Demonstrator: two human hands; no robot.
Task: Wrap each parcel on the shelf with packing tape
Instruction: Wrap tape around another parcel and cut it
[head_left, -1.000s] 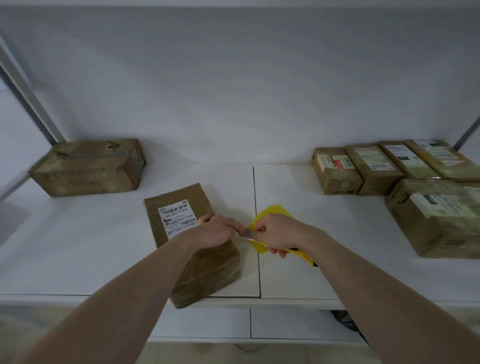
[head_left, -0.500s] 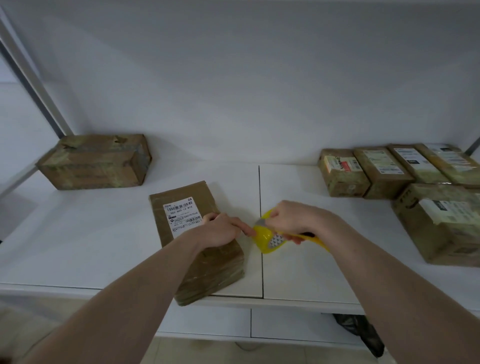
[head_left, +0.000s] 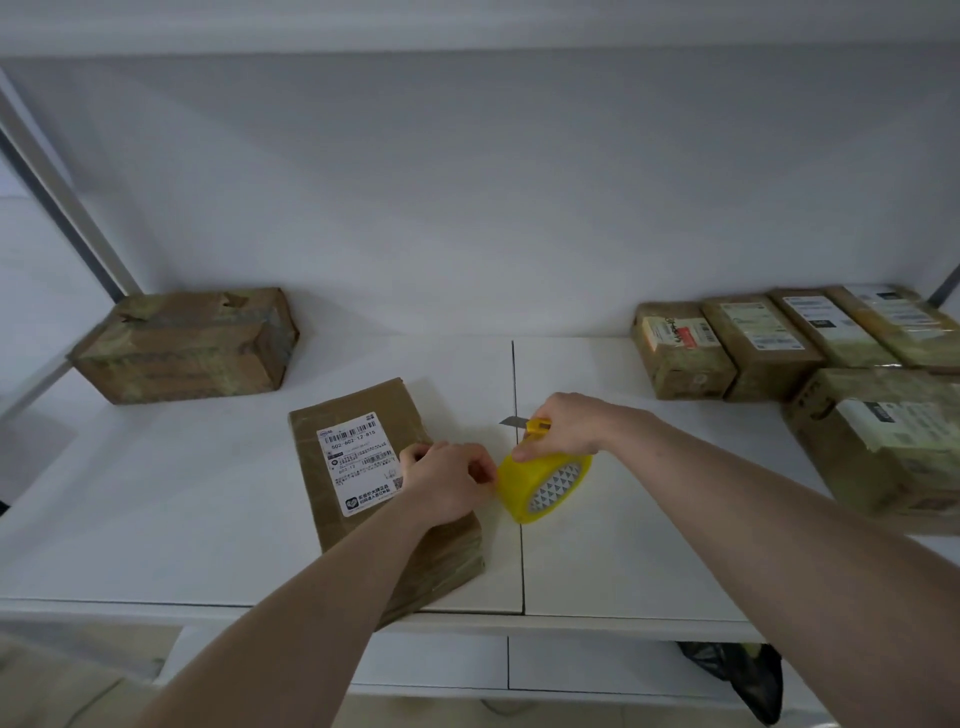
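A flat brown parcel (head_left: 363, 467) with a white label lies at the front middle of the white shelf (head_left: 156, 509). My left hand (head_left: 447, 483) rests on the parcel's right edge, its curled fingertips pinching what looks like the tape end beside the roll. The yellow tape roll (head_left: 545, 486) stands on its edge just right of the parcel. My right hand (head_left: 571, 431) is over the roll, gripping a yellow utility knife (head_left: 530, 425) with its blade out and pointing left; its thumb touches the roll's top.
A taped brown box (head_left: 187, 345) sits at the back left. Several labelled parcels (head_left: 769, 343) line the back right, with a larger box (head_left: 883, 441) in front of them. A seam (head_left: 517, 493) splits the shelf. A black bag (head_left: 737, 675) lies below.
The knife blade has moved up and away from the gap between my hands. The roll now stands on the shelf, lower and further right. My left hand stayed on the parcel's edge.
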